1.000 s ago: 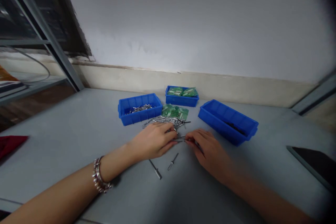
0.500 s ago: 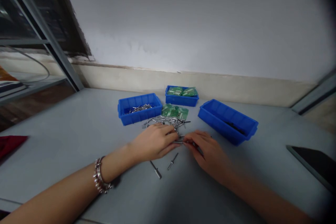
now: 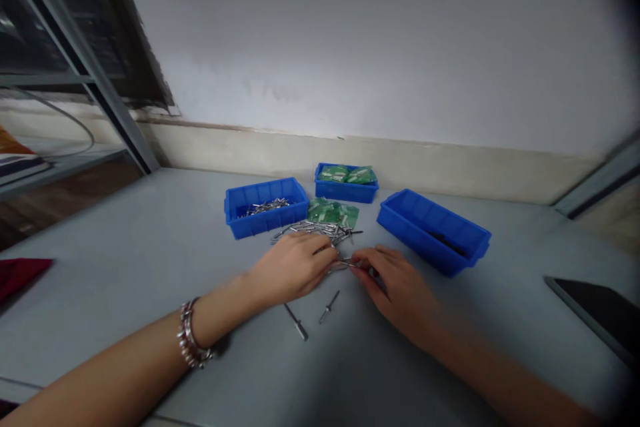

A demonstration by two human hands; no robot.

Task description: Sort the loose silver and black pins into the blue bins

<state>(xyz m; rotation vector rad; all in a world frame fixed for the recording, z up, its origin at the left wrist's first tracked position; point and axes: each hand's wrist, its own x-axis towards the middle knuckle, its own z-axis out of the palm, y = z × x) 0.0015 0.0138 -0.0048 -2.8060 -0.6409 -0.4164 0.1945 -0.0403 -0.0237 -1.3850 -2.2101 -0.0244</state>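
Observation:
Blind rivets (image 3: 320, 230) lie in a loose silver pile at the middle of the table, just beyond my hands. My left hand (image 3: 300, 263) is closed at the near side of the pile, its thumb and fingers pinching a rivet. Facing it, my right hand (image 3: 393, 283) is closed too, with the fingertips on a thin rivet (image 3: 349, 264) that spans the small gap between both hands. Its far ends are hidden by the fingers. Two single rivets lie nearer to me, a long one (image 3: 299, 325) and a shorter one (image 3: 329, 307).
A blue bin (image 3: 267, 221) holding rivets stands left of the pile. Behind is a blue bin (image 3: 347, 193) with green packets; another green packet (image 3: 333, 212) lies before it. On the right, a blue bin (image 3: 420, 240) contains dark pieces. A dark flat device (image 3: 595, 310) lies far right.
Both hands have shifted very slightly, and the rivet between them has moved a little away from me and tilted. The bins and the two single rivets stay where they were.

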